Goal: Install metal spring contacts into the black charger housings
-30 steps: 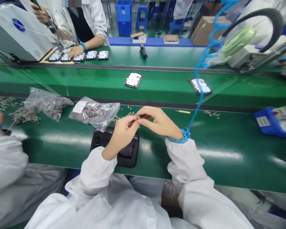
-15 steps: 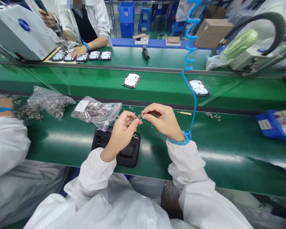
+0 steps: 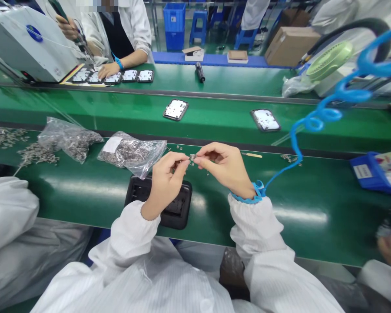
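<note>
Between my fingertips are small shiny metal parts (image 3: 192, 157), too small to name more closely. My left hand (image 3: 167, 179) pinches at their left side, thumb against forefinger. From the right, my right hand (image 3: 224, 166) pinches at the same small parts; a blue wrist strap (image 3: 252, 193) circles that wrist. Below and partly behind my left hand, a black plastic housing (image 3: 185, 204) with a recessed inside lies on the green bench. A clear bag (image 3: 130, 150) full of small metal parts rests just left of my hands.
A second bag (image 3: 72, 137) and loose piles of metal parts (image 3: 39, 154) lie at left. White-faced black units (image 3: 176, 109) sit on the green belt. A blue coiled cord (image 3: 316, 115) runs from my right wrist. A blue bin (image 3: 365, 171) stands right. A co-worker (image 3: 127, 39) works across.
The coiled cord has swung to the right. Units on the belt have shifted slightly left. The left neighbour's hand has left the metal pile. My hands stay nearly in place, still pinching.
</note>
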Tool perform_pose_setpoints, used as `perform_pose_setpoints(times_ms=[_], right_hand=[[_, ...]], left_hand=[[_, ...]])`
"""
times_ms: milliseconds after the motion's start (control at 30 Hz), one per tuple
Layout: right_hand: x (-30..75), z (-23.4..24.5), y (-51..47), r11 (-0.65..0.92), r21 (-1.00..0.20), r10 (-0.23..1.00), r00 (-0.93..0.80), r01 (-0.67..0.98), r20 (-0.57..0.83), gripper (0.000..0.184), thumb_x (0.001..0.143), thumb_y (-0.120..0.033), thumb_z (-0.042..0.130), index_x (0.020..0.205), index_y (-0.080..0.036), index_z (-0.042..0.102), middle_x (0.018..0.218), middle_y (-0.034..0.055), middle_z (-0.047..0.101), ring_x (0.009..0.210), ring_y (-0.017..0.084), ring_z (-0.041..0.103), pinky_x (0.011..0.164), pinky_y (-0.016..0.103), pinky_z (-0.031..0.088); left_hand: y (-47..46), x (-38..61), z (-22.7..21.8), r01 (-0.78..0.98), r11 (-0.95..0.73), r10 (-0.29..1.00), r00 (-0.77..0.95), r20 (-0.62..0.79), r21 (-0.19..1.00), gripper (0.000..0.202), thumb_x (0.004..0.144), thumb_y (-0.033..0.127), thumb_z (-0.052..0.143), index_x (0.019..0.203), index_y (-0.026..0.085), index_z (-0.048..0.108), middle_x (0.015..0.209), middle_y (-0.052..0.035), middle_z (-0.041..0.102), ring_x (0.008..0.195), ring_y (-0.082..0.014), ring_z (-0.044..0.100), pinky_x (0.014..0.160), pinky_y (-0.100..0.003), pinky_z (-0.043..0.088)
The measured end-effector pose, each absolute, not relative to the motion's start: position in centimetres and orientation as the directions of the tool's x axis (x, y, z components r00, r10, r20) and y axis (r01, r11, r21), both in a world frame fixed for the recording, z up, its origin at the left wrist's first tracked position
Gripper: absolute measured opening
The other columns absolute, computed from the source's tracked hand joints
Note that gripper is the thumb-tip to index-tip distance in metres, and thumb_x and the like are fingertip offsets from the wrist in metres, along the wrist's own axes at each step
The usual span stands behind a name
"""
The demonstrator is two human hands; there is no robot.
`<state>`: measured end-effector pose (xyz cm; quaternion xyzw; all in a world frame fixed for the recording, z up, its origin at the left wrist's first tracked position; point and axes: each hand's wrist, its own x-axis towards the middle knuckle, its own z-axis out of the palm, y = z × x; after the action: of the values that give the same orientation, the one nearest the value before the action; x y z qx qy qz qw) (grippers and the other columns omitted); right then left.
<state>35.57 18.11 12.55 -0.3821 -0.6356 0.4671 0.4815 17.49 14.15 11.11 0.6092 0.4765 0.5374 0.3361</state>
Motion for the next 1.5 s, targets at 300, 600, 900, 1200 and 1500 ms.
perform_pose_setpoints(times_ms=[300,600,900,1200,1500], right_hand=[[35.9,12.8,18.3,0.236,-0.967,0.932,-0.304,0.096,0.197,0.017,0.085,-0.032,0.079,0.092,-0.018,0.073,0.087,0.0043,0.076,0.076,0.018,0.074,0.072,0.032,0.061],[37.2,8.4,22.8,0.331,-0.482,0.882,-0.447,0.811,-0.147,0.022,0.084,-0.004,0.062,0.086,-0.018,0.079,0.083,0.0023,0.077,0.078,0.015,0.069,0.073,0.025,0.047],[36.4,10.7,20.5,0.34,-0.796,0.905,-0.404,0.501,0.132,0.021,0.096,-0.034,0.062,0.093,-0.017,0.073,0.077,0.0029,0.071,0.068,0.015,0.062,0.064,0.027,0.046],[36.2,12.7,18.5,0.275,-0.932,0.904,-0.392,0.236,0.168,0.014,0.09,-0.031,0.07,0.087,-0.018,0.069,0.074,0.0011,0.069,0.063,0.013,0.061,0.058,0.026,0.048],[35.6,12.0,18.1,0.714,-0.568,0.698,-0.347,0.41,0.627,0.015,0.096,-0.015,0.064,0.105,-0.02,0.075,0.1,0.0046,0.079,0.088,0.017,0.075,0.08,0.029,0.06]], left_hand=[[14.1,18.6,11.6,-0.004,-0.194,0.978,-0.08,0.193,0.981,0.018,0.09,0.028,0.073,0.097,0.02,0.059,0.087,0.0,0.065,0.068,-0.0092,0.061,0.063,-0.021,0.048],[14.1,18.0,11.1,0.127,-0.169,0.982,-0.068,0.178,0.977,0.015,0.089,0.03,0.073,0.092,0.019,0.063,0.085,-0.0014,0.066,0.073,-0.0111,0.061,0.067,-0.022,0.047],[14.5,18.0,10.2,0.382,-0.32,0.935,-0.022,0.354,0.867,0.003,0.089,0.018,0.066,0.089,0.02,0.065,0.085,-0.0005,0.067,0.073,-0.0124,0.058,0.071,-0.025,0.044],[14.6,18.1,10.2,0.292,-0.275,0.957,-0.011,0.291,0.916,0.003,0.091,0.021,0.067,0.094,0.02,0.065,0.091,-0.0023,0.07,0.078,-0.0132,0.064,0.072,-0.025,0.047],[14.7,18.1,10.6,-0.049,-0.125,0.992,-0.024,0.124,0.991,0.015,0.087,0.029,0.077,0.091,0.018,0.068,0.082,-0.0005,0.067,0.07,-0.0093,0.06,0.065,-0.02,0.048]])
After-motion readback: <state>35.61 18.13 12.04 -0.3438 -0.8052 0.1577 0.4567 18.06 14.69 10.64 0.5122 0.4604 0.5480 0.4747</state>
